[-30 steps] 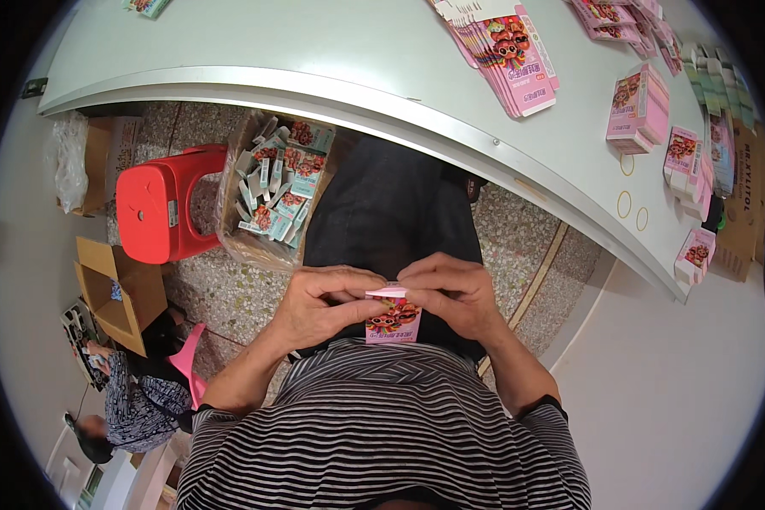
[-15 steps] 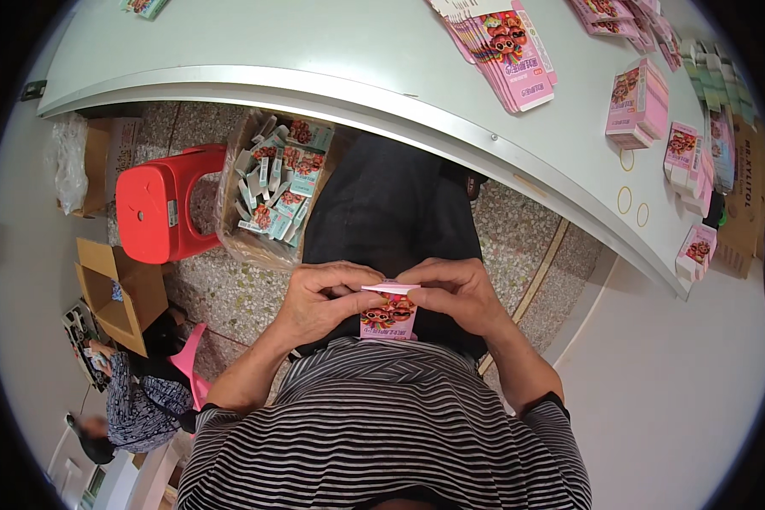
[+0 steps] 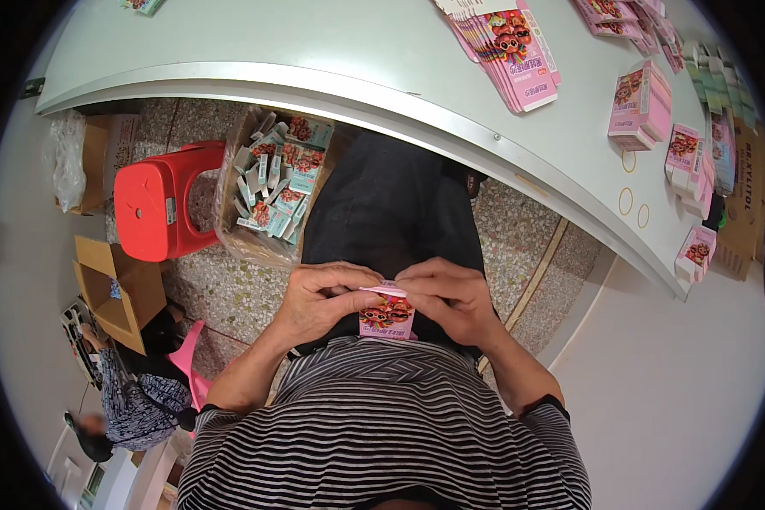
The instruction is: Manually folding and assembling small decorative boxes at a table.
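Two hands meet close against our striped shirt (image 3: 382, 425): our left hand (image 3: 319, 302) and right hand (image 3: 450, 297) are both pinched tight on the top edge of a small pink box (image 3: 387, 313), which sits upright between them just above our lap, its picture face turned toward us. We judge the box to be thin card, light and easy to crush, so it is best held by the folded edges and corners with fingertips, not squeezed across its flat faces; the top flap looks bendable. Beyond our dark trousers, on the speckled floor (image 3: 229, 297), an open carton (image 3: 272, 183) lined with clear plastic holds many small boxes in teal and pink, lying jumbled. Just beside it stands a red stool (image 3: 157, 204), and an open empty cardboard box (image 3: 115, 285) lies nearer the left edge. Farther off, the pale curved surface (image 3: 314, 51) carries a fanned stack of flat pink cartons (image 3: 506, 47), then an upright pile of finished pink boxes (image 3: 642, 102), with more pink boxes (image 3: 693, 153) along its right end.
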The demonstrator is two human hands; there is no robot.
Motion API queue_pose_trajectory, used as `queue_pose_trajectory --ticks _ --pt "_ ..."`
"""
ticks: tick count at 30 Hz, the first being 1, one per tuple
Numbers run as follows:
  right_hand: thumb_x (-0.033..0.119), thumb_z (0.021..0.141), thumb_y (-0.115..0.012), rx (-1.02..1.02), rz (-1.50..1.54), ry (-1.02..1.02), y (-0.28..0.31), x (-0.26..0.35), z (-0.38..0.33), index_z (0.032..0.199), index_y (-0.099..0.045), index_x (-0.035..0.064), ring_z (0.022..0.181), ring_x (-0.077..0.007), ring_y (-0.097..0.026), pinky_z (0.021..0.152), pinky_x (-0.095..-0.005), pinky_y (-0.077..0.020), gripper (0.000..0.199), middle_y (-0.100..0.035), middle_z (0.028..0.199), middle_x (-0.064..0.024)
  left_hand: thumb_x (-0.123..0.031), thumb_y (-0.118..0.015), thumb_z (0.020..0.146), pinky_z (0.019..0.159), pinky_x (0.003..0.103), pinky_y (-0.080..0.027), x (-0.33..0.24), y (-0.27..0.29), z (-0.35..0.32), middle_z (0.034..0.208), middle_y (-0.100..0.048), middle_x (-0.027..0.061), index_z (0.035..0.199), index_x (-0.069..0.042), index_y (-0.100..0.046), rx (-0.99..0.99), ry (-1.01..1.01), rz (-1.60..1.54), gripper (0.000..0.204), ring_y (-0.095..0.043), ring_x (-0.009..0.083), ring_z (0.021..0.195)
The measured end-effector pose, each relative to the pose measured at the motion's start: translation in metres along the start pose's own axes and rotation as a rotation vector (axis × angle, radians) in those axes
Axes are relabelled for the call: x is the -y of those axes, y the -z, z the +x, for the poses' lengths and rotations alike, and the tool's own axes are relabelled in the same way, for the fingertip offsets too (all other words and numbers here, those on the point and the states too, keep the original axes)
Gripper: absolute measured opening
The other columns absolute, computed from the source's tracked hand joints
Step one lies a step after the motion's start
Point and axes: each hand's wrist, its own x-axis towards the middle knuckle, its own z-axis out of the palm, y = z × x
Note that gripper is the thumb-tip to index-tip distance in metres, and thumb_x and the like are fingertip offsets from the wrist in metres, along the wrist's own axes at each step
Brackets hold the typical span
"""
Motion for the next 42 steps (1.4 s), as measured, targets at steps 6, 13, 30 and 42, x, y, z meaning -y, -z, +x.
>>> queue_pose_trajectory --ticks 6,13,30,42 --pt "-0.001 0.080 -0.076 -0.040 -0.068 0.035 -0.007 -0.006 -0.007 0.108 -0.073 0.0020 0.092 -0.0216 -0.067 0.079 -0.0299 -0.0534 0.028 -0.068 0.105 -0.0150 -0.002 -0.077 0.081 0.072 0.024 -0.054 0.000 0.001 0.003 0.101 -0.073 0.0151 0.097 0.000 -0.075 0.003 -0.018 0.031 0.017 -0.067 0.0128 0.081" --pt "0.004 0.085 -0.073 -0.010 -0.082 0.112 -0.002 0.000 0.003 0.108 -0.072 0.0034 0.086 -0.0186 -0.068 0.073 -0.0287 -0.0545 0.023 -0.069 0.103 -0.0111 0.000 -0.077 0.079 0.078 0.029 -0.056 0.005 0.002 0.004 0.097 -0.073 0.0177 0.093 0.002 -0.075 0.008 -0.200 0.194 0.014 -0.071 0.0209 0.087" --pt "0.046 0.079 -0.077 -0.583 -1.032 0.163 0.147 0.077 0.169 0.139 -0.038 -0.0129 0.125 -0.0375 -0.052 0.104 -0.0420 -0.0421 0.092 -0.054 0.132 -0.0298 -0.006 -0.064 0.095 0.073 0.025 -0.057 -0.039 -0.023 0.081 0.107 -0.069 0.0098 0.121 0.002 -0.061 -0.247 -0.335 -0.164 0.028 -0.068 0.0129 0.082" --pt "0.037 0.078 -0.080 -0.650 -0.982 0.333 0.120 0.073 0.153 0.143 -0.036 -0.0076 0.126 -0.0379 -0.053 0.106 -0.0412 -0.0407 0.090 -0.052 0.134 -0.0311 -0.004 -0.068 0.091 0.077 0.028 -0.058 -0.049 -0.020 0.091 0.117 -0.065 0.0150 0.128 0.002 -0.055 -0.228 -0.361 -0.191 0.039 -0.068 0.0188 0.093"
